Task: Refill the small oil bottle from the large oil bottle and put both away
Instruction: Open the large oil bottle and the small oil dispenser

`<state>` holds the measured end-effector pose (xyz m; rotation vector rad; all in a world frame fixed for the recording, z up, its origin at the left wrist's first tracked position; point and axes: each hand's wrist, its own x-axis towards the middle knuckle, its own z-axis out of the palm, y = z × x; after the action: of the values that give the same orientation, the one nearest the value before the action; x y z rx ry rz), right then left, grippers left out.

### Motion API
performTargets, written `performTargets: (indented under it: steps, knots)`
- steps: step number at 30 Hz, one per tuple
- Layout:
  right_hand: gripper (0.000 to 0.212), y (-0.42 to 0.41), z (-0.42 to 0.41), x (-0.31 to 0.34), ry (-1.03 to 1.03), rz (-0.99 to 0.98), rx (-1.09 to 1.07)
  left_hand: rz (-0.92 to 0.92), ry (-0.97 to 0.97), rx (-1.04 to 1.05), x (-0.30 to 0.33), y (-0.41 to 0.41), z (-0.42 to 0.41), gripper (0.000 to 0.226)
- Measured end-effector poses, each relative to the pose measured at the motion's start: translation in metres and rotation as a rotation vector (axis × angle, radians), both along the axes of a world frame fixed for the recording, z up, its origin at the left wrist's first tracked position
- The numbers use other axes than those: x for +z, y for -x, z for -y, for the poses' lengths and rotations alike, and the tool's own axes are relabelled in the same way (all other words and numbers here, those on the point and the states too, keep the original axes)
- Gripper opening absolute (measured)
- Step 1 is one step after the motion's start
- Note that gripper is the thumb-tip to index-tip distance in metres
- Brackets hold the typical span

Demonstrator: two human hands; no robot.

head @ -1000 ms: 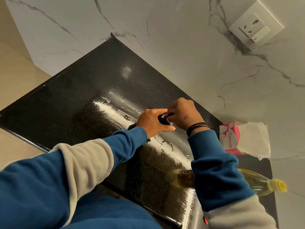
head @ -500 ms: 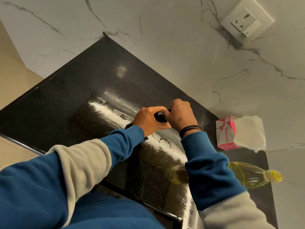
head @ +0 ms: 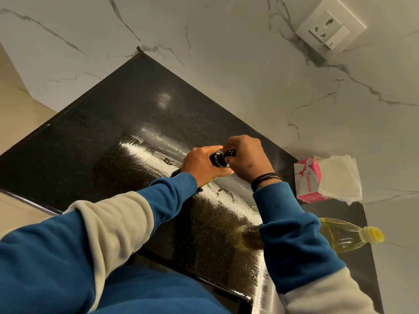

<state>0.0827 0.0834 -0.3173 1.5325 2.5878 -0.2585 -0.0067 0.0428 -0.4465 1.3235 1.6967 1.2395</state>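
Observation:
The small oil bottle stands on the black counter (head: 95, 141), its body hidden inside my left hand (head: 200, 165), which grips it. Only its black cap with a spout (head: 221, 157) shows between my hands. My right hand (head: 248, 158) curls its fingers round that cap from the right. The large oil bottle (head: 344, 235), clear plastic with yellow oil and a yellow cap, stands at the counter's right end, partly behind my right sleeve.
A pink tissue pack (head: 308, 180) with white tissues sticking out lies against the marble wall on the right. A white wall socket (head: 330, 30) sits high on the right. The counter's front edge runs under my arms.
My right hand has shifted round the cap, so the black cap and its spout now show more between my hands. Both hands stay on the small bottle.

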Motion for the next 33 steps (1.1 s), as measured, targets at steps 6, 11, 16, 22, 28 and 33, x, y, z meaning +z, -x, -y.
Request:
performTargets:
  steps: [6, 11, 16, 22, 28, 33]
  knots:
    - [0.019, -0.015, 0.000, 0.009, -0.097, -0.100, 0.028, 0.015, -0.008, 0.011, -0.002, 0.000, 0.000, 0.057]
    - [0.017, -0.032, 0.000, 0.014, -0.134, -0.212, -0.029, 0.018, -0.023, 0.007, -0.006, 0.000, -0.002, 0.053]
    - [0.017, -0.047, 0.005, 0.020, -0.155, -0.298, -0.071, 0.010, -0.019, 0.007, -0.007, 0.000, -0.002, 0.055]
    - [0.018, -0.061, 0.011, 0.024, -0.182, -0.375, -0.119, 0.004, -0.032, -0.003, -0.006, 0.000, -0.002, 0.054]
    - [0.019, -0.073, 0.019, 0.025, -0.216, -0.460, -0.140, 0.011, -0.033, 0.007, -0.003, 0.000, 0.000, 0.055]
    - [0.019, -0.086, 0.020, 0.017, -0.163, -0.527, -0.191, 0.005, -0.030, 0.001, -0.001, 0.000, 0.000, 0.050]
